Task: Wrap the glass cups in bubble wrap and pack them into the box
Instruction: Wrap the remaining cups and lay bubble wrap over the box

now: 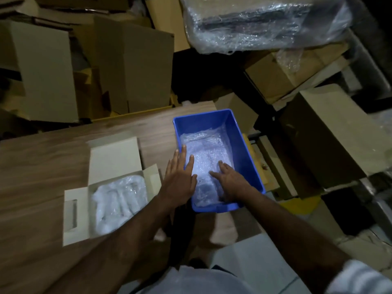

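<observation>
A blue plastic bin (pixel 241 145) sits at the right end of the wooden table (pixel 42 166), lined with bubble wrap (pixel 203 149). My left hand (pixel 180 177) lies flat with straight fingers over the bin's left rim, fingertips on the wrap. My right hand (pixel 229 181) reaches inside the bin and presses on the wrap with spread fingers. A dark shape shows under the wrap near my hands; what it is cannot be told. To the left, an open white cardboard box (pixel 112 158) holds bubble-wrapped bundles (pixel 118 200).
Stacks of brown cardboard boxes (pixel 135 66) crowd the area behind the table. A large plastic-wrapped dark item (pixel 267 20) lies at the upper right. More cartons (pixel 331 132) stand on the floor to the right of the bin.
</observation>
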`<state>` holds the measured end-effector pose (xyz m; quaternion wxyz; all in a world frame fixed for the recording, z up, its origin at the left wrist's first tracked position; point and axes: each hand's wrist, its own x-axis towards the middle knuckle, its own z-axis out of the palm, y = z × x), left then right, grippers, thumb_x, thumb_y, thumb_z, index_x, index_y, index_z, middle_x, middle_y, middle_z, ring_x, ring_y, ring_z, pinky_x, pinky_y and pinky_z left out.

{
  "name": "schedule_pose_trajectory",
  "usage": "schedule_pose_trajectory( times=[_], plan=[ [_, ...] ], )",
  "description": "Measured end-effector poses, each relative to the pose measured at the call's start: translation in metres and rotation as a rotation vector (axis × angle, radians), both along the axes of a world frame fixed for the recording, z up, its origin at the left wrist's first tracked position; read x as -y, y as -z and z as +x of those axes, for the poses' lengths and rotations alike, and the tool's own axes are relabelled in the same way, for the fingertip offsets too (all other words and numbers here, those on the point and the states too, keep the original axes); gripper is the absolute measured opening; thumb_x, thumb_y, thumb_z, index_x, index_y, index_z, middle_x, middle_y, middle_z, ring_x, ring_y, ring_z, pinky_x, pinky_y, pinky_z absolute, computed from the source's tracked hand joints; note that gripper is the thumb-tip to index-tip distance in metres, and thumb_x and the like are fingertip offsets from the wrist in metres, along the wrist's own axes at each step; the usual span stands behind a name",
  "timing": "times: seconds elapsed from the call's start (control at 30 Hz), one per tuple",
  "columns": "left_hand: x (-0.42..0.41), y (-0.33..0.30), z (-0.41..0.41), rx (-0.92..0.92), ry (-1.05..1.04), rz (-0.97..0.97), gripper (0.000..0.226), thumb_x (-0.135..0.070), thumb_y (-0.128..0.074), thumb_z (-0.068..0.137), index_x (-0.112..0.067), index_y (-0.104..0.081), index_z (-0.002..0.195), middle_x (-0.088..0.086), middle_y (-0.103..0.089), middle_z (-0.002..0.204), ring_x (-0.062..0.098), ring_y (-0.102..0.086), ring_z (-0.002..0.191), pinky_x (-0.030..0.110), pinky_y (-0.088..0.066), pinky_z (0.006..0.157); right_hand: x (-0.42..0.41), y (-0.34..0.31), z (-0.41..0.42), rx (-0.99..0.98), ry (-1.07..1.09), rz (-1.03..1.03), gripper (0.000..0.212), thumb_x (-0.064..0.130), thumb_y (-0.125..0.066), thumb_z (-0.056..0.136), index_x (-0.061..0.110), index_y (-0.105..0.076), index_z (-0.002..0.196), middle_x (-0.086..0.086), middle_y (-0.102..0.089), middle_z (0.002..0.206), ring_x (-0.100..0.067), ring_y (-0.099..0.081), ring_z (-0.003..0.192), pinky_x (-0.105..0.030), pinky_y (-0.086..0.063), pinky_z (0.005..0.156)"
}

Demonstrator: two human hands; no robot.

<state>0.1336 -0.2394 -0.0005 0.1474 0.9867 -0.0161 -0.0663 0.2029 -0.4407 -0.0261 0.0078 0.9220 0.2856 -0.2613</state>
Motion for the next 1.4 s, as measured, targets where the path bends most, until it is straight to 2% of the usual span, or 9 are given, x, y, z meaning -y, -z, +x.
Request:
schedule_pose_trajectory(
  times=[0.23,0.3,0.43,0.6,0.77,1.0,1.17,1.27,1.4],
  plan=[
    [-0.002,0.008,0.0,0.026,-0.006,-0.063,0.071,-0.029,-0.039,0.093,-0.01,-0.023,0.159,0.017,0.008,0.168,0.038,0.004,0.155,0.054,-0.015,0.124,-0.015,0.01,0.017,0.034,-0.141,0.096,0.029,0.021,-0.052,0.099,0.018,-0.071,0.121,-0.01,-0.046,0.146,-0.03,-0.049,0.132,-0.043,-0.052,0.097],
    [-0.001,0.007,0.0,0.023,-0.012,-0.084,0.071,-0.028,-0.04,0.093,-0.01,-0.022,0.16,0.017,0.009,0.168,0.037,0.006,0.155,0.054,-0.014,0.124,-0.013,0.009,0.018,0.083,-0.127,0.15,0.026,0.022,-0.051,0.099,0.019,-0.074,0.111,-0.006,-0.051,0.138,-0.026,-0.054,0.126,-0.041,-0.054,0.091],
    [0.001,0.006,0.001,0.017,-0.02,-0.106,0.072,-0.027,-0.04,0.095,-0.014,-0.015,0.161,0.014,0.014,0.168,0.033,0.012,0.155,0.051,-0.008,0.124,-0.004,-0.007,0.017,0.164,-0.162,0.219,0.033,0.024,-0.048,0.104,0.024,-0.066,0.132,-0.008,-0.05,0.148,-0.021,-0.043,0.139,-0.029,-0.037,0.105],
    [-0.003,0.0,0.002,-0.016,0.004,-0.141,0.08,-0.033,-0.051,0.095,-0.018,-0.01,0.162,0.01,0.023,0.166,0.031,0.02,0.153,0.045,0.002,0.122,0.011,-0.017,0.011,0.224,0.044,0.453,0.034,0.028,-0.055,0.099,0.027,-0.066,0.131,-0.009,-0.052,0.15,-0.029,-0.052,0.135,-0.043,-0.053,0.098],
    [-0.007,-0.011,0.003,-0.034,-0.001,-0.166,0.107,-0.042,-0.072,0.085,-0.026,-0.001,0.162,0.002,0.028,0.165,0.028,0.024,0.152,0.041,0.012,0.12,0.017,-0.034,0.003,0.329,0.165,0.71,0.028,0.021,-0.066,0.095,0.021,-0.071,0.123,-0.007,-0.065,0.137,-0.025,-0.066,0.118,-0.041,-0.06,0.085],
    [0.016,-0.013,0.027,0.016,0.005,-0.061,0.119,-0.041,-0.08,0.076,-0.02,-0.001,0.162,0.01,0.018,0.168,0.025,0.026,0.148,0.054,-0.001,0.126,0.01,-0.058,-0.009,0.449,0.212,0.831,0.026,0.023,-0.062,0.098,0.019,-0.071,0.121,-0.002,-0.067,0.134,-0.017,-0.067,0.115,-0.03,-0.053,0.092],
    [0.004,-0.028,0.013,0.243,-0.023,-0.371,0.082,-0.046,-0.058,0.093,-0.008,-0.026,0.158,0.01,-0.021,0.166,0.025,-0.011,0.156,0.054,-0.02,0.124,0.002,-0.082,-0.021,0.5,0.185,0.901,0.031,0.031,-0.052,0.102,0.016,-0.071,0.122,-0.002,-0.069,0.131,-0.016,-0.067,0.115,-0.031,-0.055,0.094],
    [-0.016,-0.054,-0.008,0.325,-0.21,-0.659,0.088,-0.067,-0.056,0.088,-0.006,-0.041,0.15,0.007,-0.039,0.159,0.013,-0.037,0.148,0.034,-0.029,0.122,-0.007,-0.087,-0.031,0.549,0.082,0.961,0.027,0.024,-0.058,0.101,0.012,-0.071,0.121,-0.003,-0.067,0.134,-0.018,-0.068,0.115,-0.035,-0.057,0.092],
    [-0.037,-0.069,-0.047,0.353,-0.283,-0.791,0.079,-0.015,-0.079,0.087,-0.024,-0.038,0.153,-0.006,-0.03,0.158,0.001,-0.046,0.136,0.02,-0.045,0.108,-0.037,-0.094,-0.051,0.553,0.017,1.089,0.026,0.008,-0.067,0.093,0.01,-0.073,0.118,-0.005,-0.066,0.135,-0.017,-0.068,0.117,-0.032,-0.057,0.091]
  ],
)
